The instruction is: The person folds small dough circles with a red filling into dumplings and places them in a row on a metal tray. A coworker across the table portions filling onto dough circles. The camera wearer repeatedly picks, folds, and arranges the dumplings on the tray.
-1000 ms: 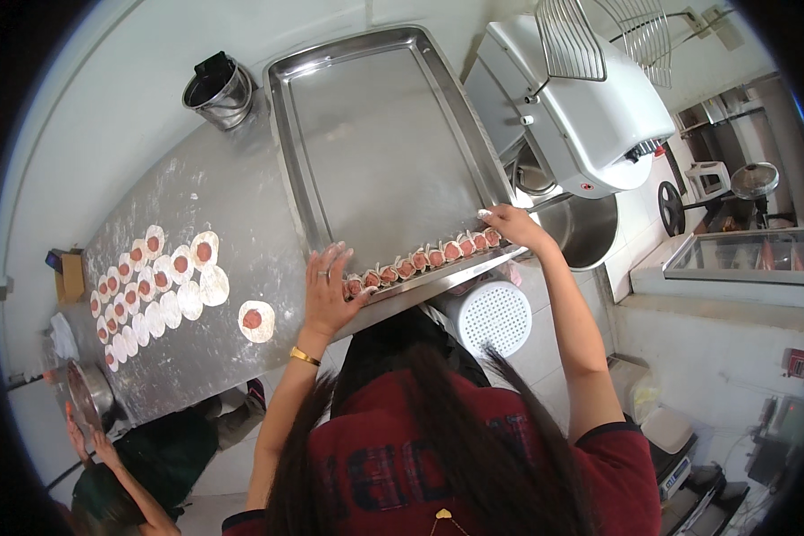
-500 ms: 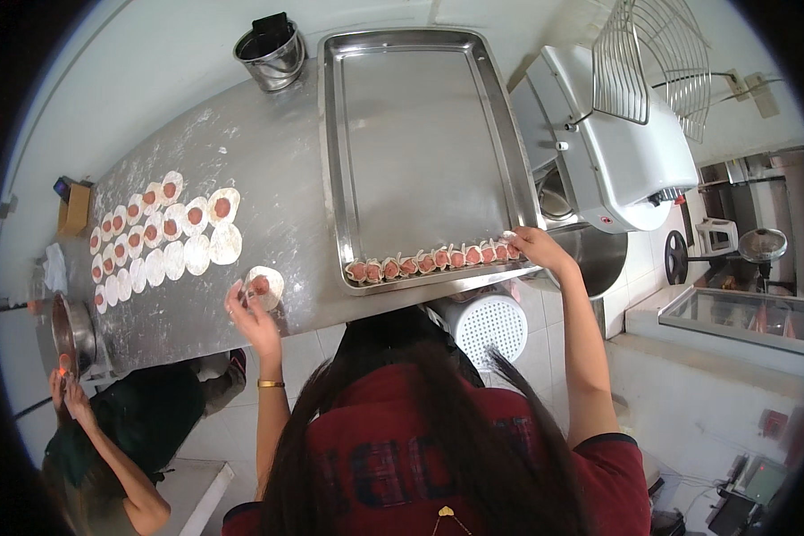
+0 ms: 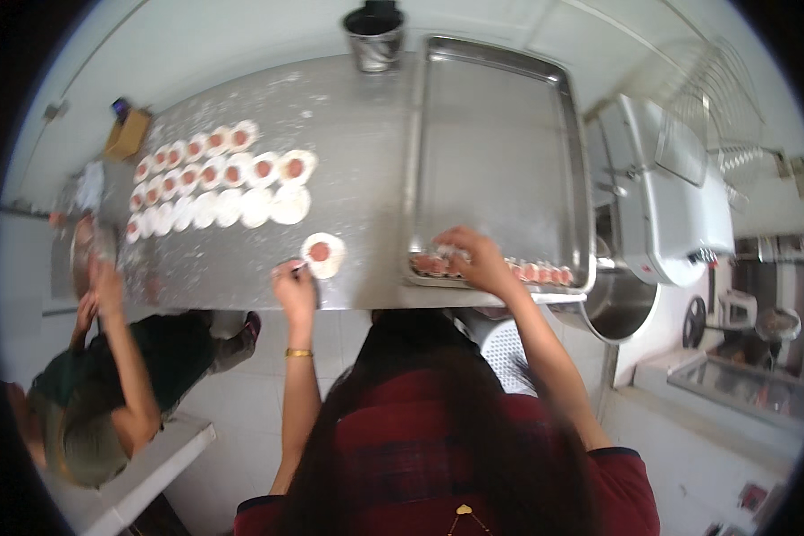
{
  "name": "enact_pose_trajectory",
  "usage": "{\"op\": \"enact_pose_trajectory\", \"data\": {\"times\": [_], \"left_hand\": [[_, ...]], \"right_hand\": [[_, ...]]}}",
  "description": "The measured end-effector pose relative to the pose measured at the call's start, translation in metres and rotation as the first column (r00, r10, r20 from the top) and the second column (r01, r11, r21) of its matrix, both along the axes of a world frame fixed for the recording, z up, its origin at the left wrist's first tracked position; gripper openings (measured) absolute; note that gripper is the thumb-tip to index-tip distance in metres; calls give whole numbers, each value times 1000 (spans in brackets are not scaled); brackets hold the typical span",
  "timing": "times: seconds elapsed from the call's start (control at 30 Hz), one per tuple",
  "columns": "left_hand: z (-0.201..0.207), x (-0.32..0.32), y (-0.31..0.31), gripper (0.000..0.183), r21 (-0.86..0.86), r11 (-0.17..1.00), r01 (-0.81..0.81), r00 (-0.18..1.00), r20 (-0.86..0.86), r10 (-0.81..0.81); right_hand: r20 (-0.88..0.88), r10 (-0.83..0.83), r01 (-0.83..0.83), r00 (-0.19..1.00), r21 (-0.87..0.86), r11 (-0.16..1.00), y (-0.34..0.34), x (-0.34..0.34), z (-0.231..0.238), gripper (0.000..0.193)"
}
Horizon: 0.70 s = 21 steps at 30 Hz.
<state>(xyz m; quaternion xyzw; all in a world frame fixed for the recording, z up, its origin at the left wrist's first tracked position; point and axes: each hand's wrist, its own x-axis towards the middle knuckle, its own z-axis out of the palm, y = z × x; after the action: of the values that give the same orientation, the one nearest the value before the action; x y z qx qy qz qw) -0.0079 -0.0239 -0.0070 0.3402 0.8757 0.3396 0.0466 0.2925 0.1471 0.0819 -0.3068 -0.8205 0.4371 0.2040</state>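
A round dough wrapper (image 3: 335, 257) with a dab of pink meat filling (image 3: 319, 252) lies by itself near the table's front edge. My left hand (image 3: 293, 286) is just left of it, fingers curled together; a small dark bit shows at the fingertips, too unclear to name. Over the front of a large metal tray (image 3: 500, 170), my right hand (image 3: 480, 259) is blurred, its fingers apart and apparently holding nothing. It partly covers a row of small filled dumplings (image 3: 531, 272) along the tray's near side. More wrappers (image 3: 263, 170) lie in rows at the left, most topped with filling.
A metal pail (image 3: 373, 45) stands behind the tray. On the right are a white machine (image 3: 670, 188) and a big metal bowl (image 3: 621, 304). A co-worker's hands (image 3: 103, 290) are at a metal bowl (image 3: 79, 255) on the far left. A small cardboard box (image 3: 127, 134) sits at the back left.
My right hand has left the right end of the dumpling row and moved left over the tray. My left fingers, spread at the single wrapper before, are now curled beside it. The view has shifted.
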Motion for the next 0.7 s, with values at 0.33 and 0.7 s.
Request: {"op": "enact_pose_trajectory", "data": {"times": [0.33,0.7], "left_hand": [[16,6,4,11,44,999,5,997,71,-8],[29,11,-20,16,9,967,253,956,150,-251]], "right_hand": [[141,-73,42,987,211,977,-56,-157,-52,22],[308,-149,56,940,293,955,-91,-147,-59,27]]}}
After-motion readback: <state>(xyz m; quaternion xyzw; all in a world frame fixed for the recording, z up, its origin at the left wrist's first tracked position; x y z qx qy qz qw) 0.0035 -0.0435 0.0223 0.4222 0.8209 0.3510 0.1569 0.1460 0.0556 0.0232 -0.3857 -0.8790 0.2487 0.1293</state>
